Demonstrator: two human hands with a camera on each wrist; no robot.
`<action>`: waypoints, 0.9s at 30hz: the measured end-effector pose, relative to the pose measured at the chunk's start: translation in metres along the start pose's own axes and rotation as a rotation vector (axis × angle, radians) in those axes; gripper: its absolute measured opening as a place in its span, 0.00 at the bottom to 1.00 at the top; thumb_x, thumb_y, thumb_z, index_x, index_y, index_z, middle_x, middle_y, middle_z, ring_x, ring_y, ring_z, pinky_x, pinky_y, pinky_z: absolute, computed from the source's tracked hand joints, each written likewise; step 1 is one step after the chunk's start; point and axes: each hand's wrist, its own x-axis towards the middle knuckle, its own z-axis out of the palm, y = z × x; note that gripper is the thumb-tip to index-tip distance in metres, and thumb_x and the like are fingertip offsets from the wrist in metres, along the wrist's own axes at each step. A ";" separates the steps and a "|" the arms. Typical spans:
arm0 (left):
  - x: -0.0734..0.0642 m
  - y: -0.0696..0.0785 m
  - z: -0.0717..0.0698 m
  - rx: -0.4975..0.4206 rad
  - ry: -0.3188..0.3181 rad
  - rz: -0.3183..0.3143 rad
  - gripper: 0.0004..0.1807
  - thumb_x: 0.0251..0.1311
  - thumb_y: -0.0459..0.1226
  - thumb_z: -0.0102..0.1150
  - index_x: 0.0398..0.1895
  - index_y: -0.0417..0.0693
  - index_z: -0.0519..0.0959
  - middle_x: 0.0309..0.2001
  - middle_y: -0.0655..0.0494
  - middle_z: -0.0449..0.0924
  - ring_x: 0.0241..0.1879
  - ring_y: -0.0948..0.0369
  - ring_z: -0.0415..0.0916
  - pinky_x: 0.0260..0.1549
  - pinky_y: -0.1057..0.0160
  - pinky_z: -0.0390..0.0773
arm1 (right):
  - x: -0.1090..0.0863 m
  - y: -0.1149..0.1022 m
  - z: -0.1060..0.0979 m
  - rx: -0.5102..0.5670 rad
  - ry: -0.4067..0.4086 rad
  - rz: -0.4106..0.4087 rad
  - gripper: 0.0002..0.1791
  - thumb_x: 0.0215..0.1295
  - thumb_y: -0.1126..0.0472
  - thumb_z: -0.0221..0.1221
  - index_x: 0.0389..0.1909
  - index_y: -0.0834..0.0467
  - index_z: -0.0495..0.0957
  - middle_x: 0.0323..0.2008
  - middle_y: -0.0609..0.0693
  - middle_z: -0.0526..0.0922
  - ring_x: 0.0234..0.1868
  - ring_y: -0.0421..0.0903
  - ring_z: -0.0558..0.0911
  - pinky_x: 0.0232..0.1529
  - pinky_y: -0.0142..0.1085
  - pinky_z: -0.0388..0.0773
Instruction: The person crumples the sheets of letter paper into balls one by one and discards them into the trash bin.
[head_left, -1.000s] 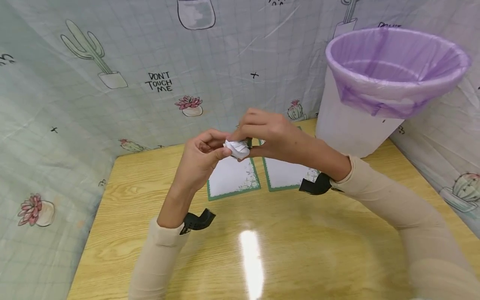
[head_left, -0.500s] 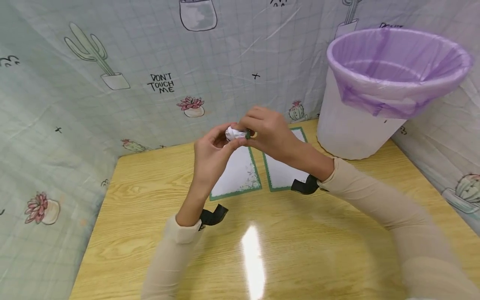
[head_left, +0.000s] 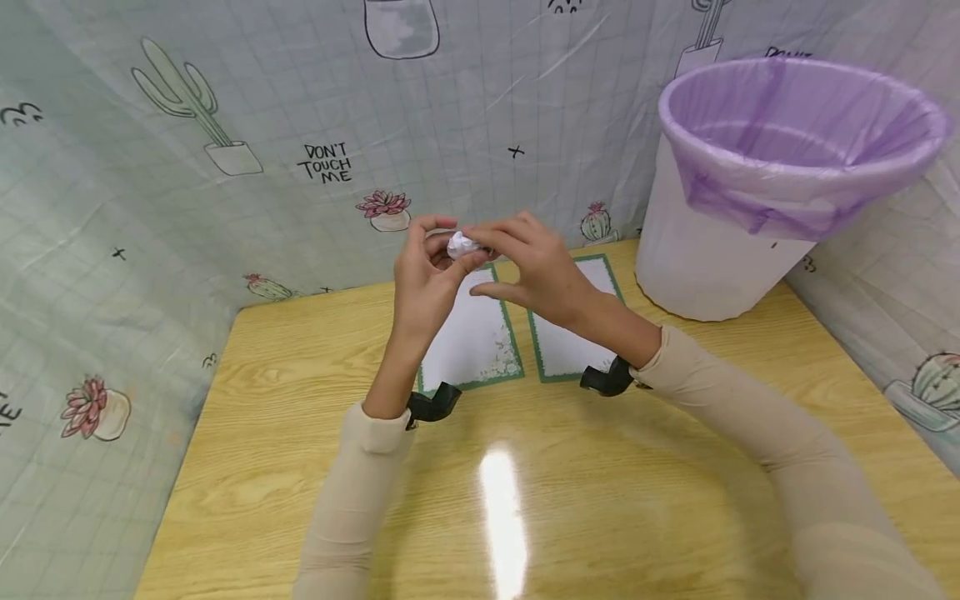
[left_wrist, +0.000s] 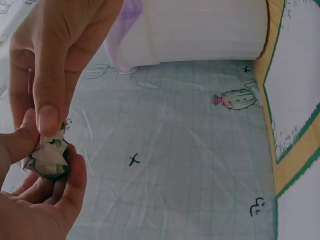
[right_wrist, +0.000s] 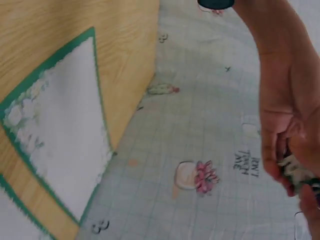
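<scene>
A small crumpled paper ball point(head_left: 461, 244), white with bits of green, is up above the back of the table. My left hand point(head_left: 422, 287) holds it between thumb and curled fingers, seen from below in the left wrist view, where the ball point(left_wrist: 50, 162) shows folded green edges. From the right, my right hand point(head_left: 551, 271) reaches over with its fingers fairly straight, fingertips right at the ball. Its thumb stands apart, lower down, in the head view. In the right wrist view the ball point(right_wrist: 296, 171) is largely hidden by the hands.
Two white sheets with green floral borders, a left sheet point(head_left: 472, 333) and a right sheet point(head_left: 562, 346), lie on the wooden table point(head_left: 300, 417). At the back right stands a white bin point(head_left: 697, 250) with a purple liner point(head_left: 795, 196). A cactus-print curtain point(head_left: 450, 125) encloses the table's back and sides.
Both hands have risen with the paper ball, away from the sheets. The left hand has also shifted right. The right hand's thumb has come away from the ball and spread downward.
</scene>
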 end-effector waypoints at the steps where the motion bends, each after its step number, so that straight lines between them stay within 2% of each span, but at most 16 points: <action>1: -0.001 0.003 0.000 -0.018 -0.008 -0.020 0.25 0.58 0.29 0.61 0.55 0.34 0.63 0.43 0.37 0.81 0.39 0.54 0.81 0.37 0.64 0.79 | -0.001 0.001 0.000 0.013 -0.002 0.007 0.28 0.49 0.58 0.71 0.53 0.59 0.78 0.45 0.54 0.80 0.39 0.48 0.74 0.38 0.37 0.71; 4: -0.005 0.010 0.002 -0.042 -0.025 -0.057 0.25 0.59 0.30 0.61 0.56 0.34 0.63 0.42 0.36 0.81 0.36 0.55 0.81 0.36 0.65 0.79 | -0.002 0.002 0.001 0.033 0.015 0.028 0.23 0.49 0.58 0.70 0.48 0.60 0.81 0.39 0.53 0.81 0.36 0.47 0.73 0.35 0.35 0.71; 8: -0.007 0.013 0.008 -0.021 -0.029 -0.032 0.24 0.59 0.29 0.60 0.56 0.32 0.64 0.44 0.36 0.81 0.39 0.53 0.82 0.39 0.63 0.80 | 0.000 0.005 -0.001 0.043 0.049 0.034 0.14 0.50 0.60 0.70 0.38 0.60 0.83 0.31 0.51 0.81 0.33 0.45 0.74 0.33 0.32 0.73; 11: -0.005 0.008 0.011 0.026 -0.041 -0.022 0.26 0.60 0.30 0.60 0.58 0.32 0.63 0.48 0.38 0.80 0.44 0.52 0.80 0.42 0.62 0.80 | 0.001 0.009 -0.002 0.029 0.069 0.034 0.11 0.49 0.62 0.70 0.34 0.60 0.83 0.28 0.51 0.81 0.30 0.44 0.75 0.31 0.32 0.73; 15: 0.001 -0.007 0.016 0.044 -0.053 -0.085 0.32 0.57 0.35 0.64 0.62 0.37 0.63 0.50 0.42 0.80 0.43 0.55 0.80 0.39 0.63 0.80 | 0.000 0.013 -0.002 -0.007 0.076 0.036 0.09 0.50 0.63 0.70 0.32 0.60 0.83 0.27 0.52 0.81 0.30 0.45 0.75 0.30 0.34 0.73; 18: 0.005 -0.019 0.021 0.027 -0.049 -0.113 0.33 0.55 0.38 0.66 0.63 0.41 0.64 0.49 0.46 0.81 0.39 0.58 0.80 0.34 0.65 0.79 | -0.004 0.014 0.000 -0.070 0.076 0.027 0.08 0.51 0.63 0.70 0.32 0.60 0.82 0.27 0.52 0.80 0.30 0.47 0.75 0.29 0.35 0.74; 20: 0.007 -0.023 0.022 0.041 -0.047 -0.102 0.32 0.57 0.39 0.65 0.63 0.43 0.64 0.48 0.48 0.81 0.36 0.59 0.79 0.31 0.66 0.78 | -0.006 0.013 0.001 -0.102 0.073 0.027 0.10 0.51 0.64 0.70 0.34 0.60 0.82 0.28 0.52 0.79 0.30 0.47 0.75 0.30 0.35 0.74; 23: 0.011 -0.026 0.022 0.043 -0.040 -0.070 0.29 0.60 0.38 0.62 0.64 0.43 0.65 0.49 0.49 0.81 0.38 0.59 0.79 0.32 0.67 0.78 | -0.007 0.012 0.001 -0.116 0.054 0.040 0.14 0.51 0.64 0.70 0.39 0.60 0.82 0.31 0.53 0.79 0.33 0.47 0.75 0.32 0.35 0.75; 27: 0.015 -0.023 0.020 -0.056 -0.061 -0.058 0.28 0.59 0.32 0.61 0.63 0.42 0.65 0.48 0.44 0.81 0.41 0.56 0.79 0.35 0.65 0.79 | -0.007 0.013 -0.004 -0.083 -0.004 0.036 0.20 0.53 0.64 0.69 0.49 0.59 0.80 0.40 0.54 0.79 0.41 0.48 0.77 0.38 0.35 0.77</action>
